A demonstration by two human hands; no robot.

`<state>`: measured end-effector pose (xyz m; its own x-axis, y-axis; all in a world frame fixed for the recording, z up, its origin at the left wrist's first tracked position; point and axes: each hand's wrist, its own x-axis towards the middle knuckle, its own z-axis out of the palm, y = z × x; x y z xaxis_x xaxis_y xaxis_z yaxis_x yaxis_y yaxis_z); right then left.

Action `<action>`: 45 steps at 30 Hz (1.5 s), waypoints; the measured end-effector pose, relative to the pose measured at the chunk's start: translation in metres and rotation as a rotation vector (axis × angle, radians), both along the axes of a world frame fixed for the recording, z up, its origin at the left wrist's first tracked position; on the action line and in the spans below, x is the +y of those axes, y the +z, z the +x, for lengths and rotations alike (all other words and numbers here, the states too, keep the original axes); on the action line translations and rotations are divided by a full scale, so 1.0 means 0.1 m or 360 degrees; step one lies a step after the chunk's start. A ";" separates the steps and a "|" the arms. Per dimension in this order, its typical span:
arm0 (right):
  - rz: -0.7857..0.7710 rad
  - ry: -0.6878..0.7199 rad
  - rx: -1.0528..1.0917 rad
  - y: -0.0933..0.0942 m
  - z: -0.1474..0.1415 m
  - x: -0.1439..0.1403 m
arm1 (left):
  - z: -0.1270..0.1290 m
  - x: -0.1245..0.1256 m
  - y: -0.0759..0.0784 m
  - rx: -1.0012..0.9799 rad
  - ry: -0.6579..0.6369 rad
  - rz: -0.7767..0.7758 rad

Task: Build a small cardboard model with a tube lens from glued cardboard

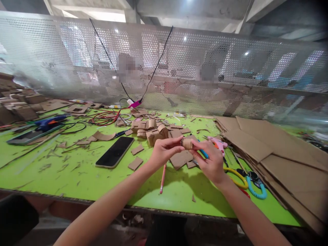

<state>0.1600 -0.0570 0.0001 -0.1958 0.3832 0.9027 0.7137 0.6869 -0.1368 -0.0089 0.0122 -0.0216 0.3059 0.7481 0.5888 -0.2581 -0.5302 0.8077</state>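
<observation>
Landmark: we take the black phone (115, 152), which lies flat on the green tabletop (102, 191).
Cardboard roll (187, 144): one small brown cylinder, right of the phone, which we see held above the tabletop on its side between two hands.
Left hand (166, 149): right of the phone; we find thumb and fingers pinching the roll's left end.
Right hand (210, 162): farther right of the phone; we record thumb and fingers closed on the roll's right end.
Cardboard shapes (155, 135): a cluster of small blocks and rolls, right of the phone and a little beyond it; we leave the count open, as they overlap.
Pencil (163, 179): one, pinkish, right of the phone and nearer the table edge.
Blue glue gun (50, 123): left of the phone and beyond it.
Pink glue gun (220, 142): well to the right of the phone, partly hidden by the right hand.
Handled tools: we note a yellow handle (241, 176) and a turquoise handle (258, 193), both far right of the phone.
Cardboard sheets (271, 143): a stack, farthest right of the phone.
Red cable (105, 118): coiled, beyond the phone.
Power strip (135, 104): magenta, well beyond the phone.
</observation>
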 end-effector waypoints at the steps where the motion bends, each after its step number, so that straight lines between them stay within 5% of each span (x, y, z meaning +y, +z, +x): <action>1: 0.0000 0.0010 -0.0005 -0.01 0.00 0.01 | 0.00 0.00 -0.01 0.0035 0.0037 0.0032; 11: 0.0256 -0.0085 -0.0409 -0.05 0.04 0.04 | -0.01 -0.06 0.00 0.0225 0.0239 0.0291; 20: 0.0323 -0.0113 -0.1022 -0.03 0.05 0.04 | 0.01 -0.01 0.03 0.0397 0.0143 -0.0200; 26: 0.0255 -0.0070 -0.1048 -0.13 0.06 0.15 | 0.00 0.03 0.04 0.0611 -0.0109 -0.0339; 45: 0.0121 -0.0195 -0.0960 -0.30 0.10 0.30 | 0.10 0.10 -0.25 0.0382 -0.0170 -0.0600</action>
